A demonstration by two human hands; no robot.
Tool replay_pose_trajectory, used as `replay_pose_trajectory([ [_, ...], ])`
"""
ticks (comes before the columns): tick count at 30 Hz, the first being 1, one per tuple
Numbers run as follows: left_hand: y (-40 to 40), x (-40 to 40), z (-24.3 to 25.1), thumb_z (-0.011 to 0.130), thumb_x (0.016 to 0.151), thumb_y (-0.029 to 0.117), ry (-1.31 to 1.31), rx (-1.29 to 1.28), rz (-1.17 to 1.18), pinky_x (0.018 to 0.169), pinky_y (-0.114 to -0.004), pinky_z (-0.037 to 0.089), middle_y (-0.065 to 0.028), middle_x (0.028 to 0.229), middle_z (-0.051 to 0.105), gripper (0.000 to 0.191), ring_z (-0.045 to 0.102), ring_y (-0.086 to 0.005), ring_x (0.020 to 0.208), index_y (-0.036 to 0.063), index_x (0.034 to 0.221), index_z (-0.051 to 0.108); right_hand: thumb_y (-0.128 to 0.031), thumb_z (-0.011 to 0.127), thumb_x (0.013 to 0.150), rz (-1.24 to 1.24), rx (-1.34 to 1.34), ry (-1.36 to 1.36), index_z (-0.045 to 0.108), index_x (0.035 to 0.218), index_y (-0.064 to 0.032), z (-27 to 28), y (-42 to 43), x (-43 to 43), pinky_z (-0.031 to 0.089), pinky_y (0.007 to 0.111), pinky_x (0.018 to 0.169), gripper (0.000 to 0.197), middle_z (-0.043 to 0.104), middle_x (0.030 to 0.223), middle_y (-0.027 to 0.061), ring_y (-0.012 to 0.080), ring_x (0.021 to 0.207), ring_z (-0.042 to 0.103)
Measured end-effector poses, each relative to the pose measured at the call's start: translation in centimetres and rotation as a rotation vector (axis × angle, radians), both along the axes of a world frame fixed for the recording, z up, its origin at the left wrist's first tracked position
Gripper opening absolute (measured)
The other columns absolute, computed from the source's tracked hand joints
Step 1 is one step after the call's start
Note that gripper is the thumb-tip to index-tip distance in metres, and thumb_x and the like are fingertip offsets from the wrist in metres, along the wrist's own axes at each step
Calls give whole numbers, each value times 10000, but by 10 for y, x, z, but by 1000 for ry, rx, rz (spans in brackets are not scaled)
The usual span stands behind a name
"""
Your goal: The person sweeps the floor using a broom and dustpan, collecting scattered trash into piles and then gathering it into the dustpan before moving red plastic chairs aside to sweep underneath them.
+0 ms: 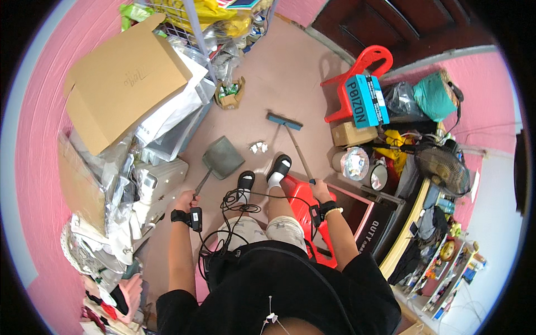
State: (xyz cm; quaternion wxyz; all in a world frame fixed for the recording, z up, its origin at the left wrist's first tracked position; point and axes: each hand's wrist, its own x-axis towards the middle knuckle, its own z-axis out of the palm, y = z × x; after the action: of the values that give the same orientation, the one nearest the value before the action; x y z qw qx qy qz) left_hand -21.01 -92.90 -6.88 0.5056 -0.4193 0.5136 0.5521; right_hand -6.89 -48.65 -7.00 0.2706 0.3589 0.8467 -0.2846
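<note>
My left hand (pixel 186 202) grips the handle of a long-handled grey dustpan (pixel 224 157), whose pan is at floor level to the left of my feet. In my right hand (pixel 321 191) is the handle of a broom (pixel 299 146). The blue broom head (pixel 284 121) with dark bristles lies farther out, beyond a small heap of crumpled white scraps (pixel 258 147). Those scraps sit on the floor between the broom head and the dustpan, apart from both. Some dark, hair-like dust shows beside the scraps and along the bristles.
A red plastic stool (pixel 303 192) stands close by my right leg. To the right are a lined waste bin (pixel 355 163), a red chair (pixel 341 98) bearing a blue box (pixel 368 100), and a fan (pixel 441 165). A large cardboard box (pixel 125 79) and a small open carton (pixel 229 99) are left. Black cables (pixel 238 205) hang before me.
</note>
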Motion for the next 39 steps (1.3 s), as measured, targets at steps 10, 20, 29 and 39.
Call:
replay_pose_trajectory([
  [10,83,-31,-42,324,751,163,-38,-183,2,306,-201,241,-33,488,373,160,332,-99,375,53,639,351,-245,437,658,46,16,-32,497,705,44,-36,-66,7,428,335,551,300,530,634,180,281,582,543],
  [20,74,-30,-83,319,754,170,-81,-118,80,319,-196,265,-45,520,383,136,354,-103,388,53,686,337,-226,433,668,-329,-1174,-181,400,518,-52,23,-118,35,257,215,333,232,398,442,19,104,327,318],
  [29,34,-20,-65,320,740,167,-102,34,120,313,-185,262,-10,491,363,136,313,-77,366,63,654,333,-123,478,680,-366,-962,-165,380,596,-38,74,-97,57,296,180,313,155,385,455,7,75,342,375],
  [39,0,-6,-42,315,736,166,-94,-20,33,286,-155,219,19,448,346,224,276,-48,333,-7,638,418,-112,463,618,-119,-345,-42,440,632,14,16,-74,15,359,300,360,129,467,479,83,187,452,482],
])
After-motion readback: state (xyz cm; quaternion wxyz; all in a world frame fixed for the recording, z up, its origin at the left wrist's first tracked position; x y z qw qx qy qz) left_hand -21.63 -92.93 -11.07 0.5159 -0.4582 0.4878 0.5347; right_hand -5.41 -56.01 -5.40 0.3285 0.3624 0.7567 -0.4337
